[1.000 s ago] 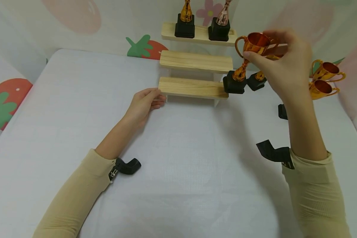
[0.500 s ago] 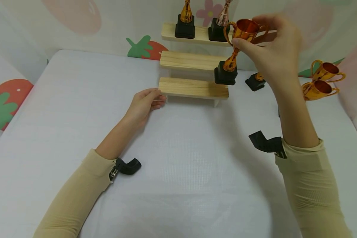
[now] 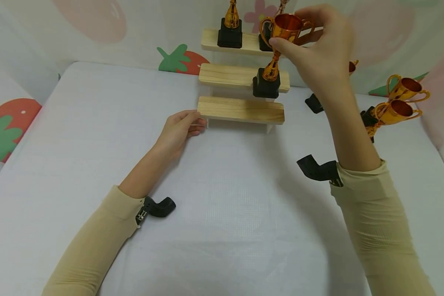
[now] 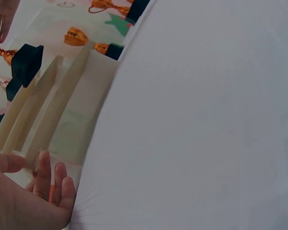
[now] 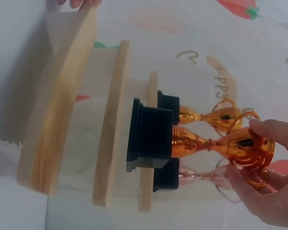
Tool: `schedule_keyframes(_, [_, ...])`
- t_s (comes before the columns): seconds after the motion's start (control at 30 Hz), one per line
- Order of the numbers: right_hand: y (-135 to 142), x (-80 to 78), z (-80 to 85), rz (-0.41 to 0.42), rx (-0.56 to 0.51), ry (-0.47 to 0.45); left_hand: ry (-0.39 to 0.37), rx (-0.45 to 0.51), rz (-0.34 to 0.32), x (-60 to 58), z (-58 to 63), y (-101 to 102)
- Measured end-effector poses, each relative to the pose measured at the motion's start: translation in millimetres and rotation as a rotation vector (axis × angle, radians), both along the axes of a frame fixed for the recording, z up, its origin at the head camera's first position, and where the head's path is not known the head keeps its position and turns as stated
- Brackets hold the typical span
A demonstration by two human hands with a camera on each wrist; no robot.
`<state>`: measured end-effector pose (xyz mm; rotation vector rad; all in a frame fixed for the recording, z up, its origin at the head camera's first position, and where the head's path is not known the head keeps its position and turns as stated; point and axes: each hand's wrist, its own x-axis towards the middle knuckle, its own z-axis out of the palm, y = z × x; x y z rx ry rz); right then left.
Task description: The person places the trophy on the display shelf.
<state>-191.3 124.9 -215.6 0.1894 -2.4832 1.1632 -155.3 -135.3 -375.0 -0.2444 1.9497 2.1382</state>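
Trophy [image 3: 271, 73], pinched high in the right hand [image 3: 322, 47], hangs near the middle shelf [image 3: 225, 76] while the left hand [image 3: 178, 128] grips the end of the lowest shelf [image 3: 240, 108], and reaching too far back could knock it into the pink trophy [image 5: 187, 175] on the top shelf [image 3: 249, 42].

We see a white tablecloth [image 3: 225, 201]; behind it, a pale backdrop [image 3: 144, 24] shows printed strawberries [image 3: 194, 61]; a pink flower [image 3: 260, 16] too.

indoor spot, room type unclear: white-covered table [image 3: 222, 205], pale backdrop [image 3: 140, 49] printed with strawberries [image 3: 16, 117], pink flower [image 3: 260, 8].
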Motion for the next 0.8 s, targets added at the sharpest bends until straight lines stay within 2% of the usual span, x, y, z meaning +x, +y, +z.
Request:
schedule_keyframes(0.43, [-25, -7.5, 1.2, 0.067, -0.015, -0.012, -0.005, 0.002, 0.01, -0.1, -0.1, 1])
schedule_keyframes(0.8, [-43, -18.4, 0.5, 0.155, -0.043, 0.008, -0.003, -0.003, 0.01, -0.4, -1.5, -1])
